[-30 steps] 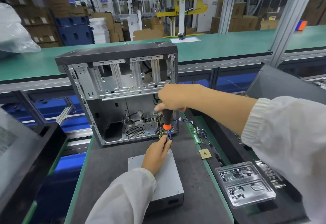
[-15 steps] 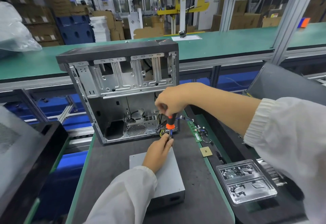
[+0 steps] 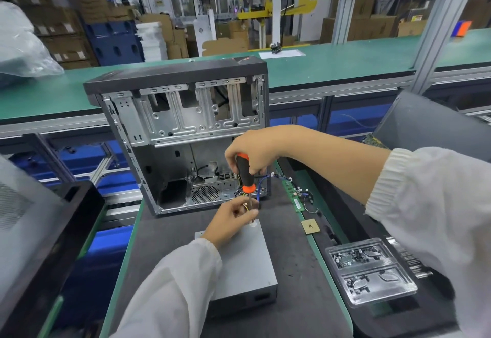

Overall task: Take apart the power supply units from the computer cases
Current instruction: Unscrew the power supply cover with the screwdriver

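Note:
A grey power supply unit (image 3: 247, 266) lies flat on the dark mat in front of an open computer case (image 3: 183, 135). My right hand (image 3: 252, 151) grips a black and orange screwdriver (image 3: 245, 175) upright, with its tip at the unit's far right corner. My left hand (image 3: 233, 218) rests on the unit's far end and pinches the screwdriver shaft near the tip, among thin coloured wires. The case stands open toward me, its drive cage bare and a fan grille low inside.
A clear plastic tray (image 3: 372, 274) with screws sits at right. A memory stick (image 3: 292, 194), loose cables and a CPU chip (image 3: 310, 226) lie along the mat's right edge. A dark case panel (image 3: 39, 244) stands at left, another panel (image 3: 435, 122) at right. A green conveyor (image 3: 345, 58) runs behind.
My right hand has lifted slightly along the screwdriver, exposing more of its handle. My left hand's fingers have closed on the shaft near the tip. The unit and case have not moved.

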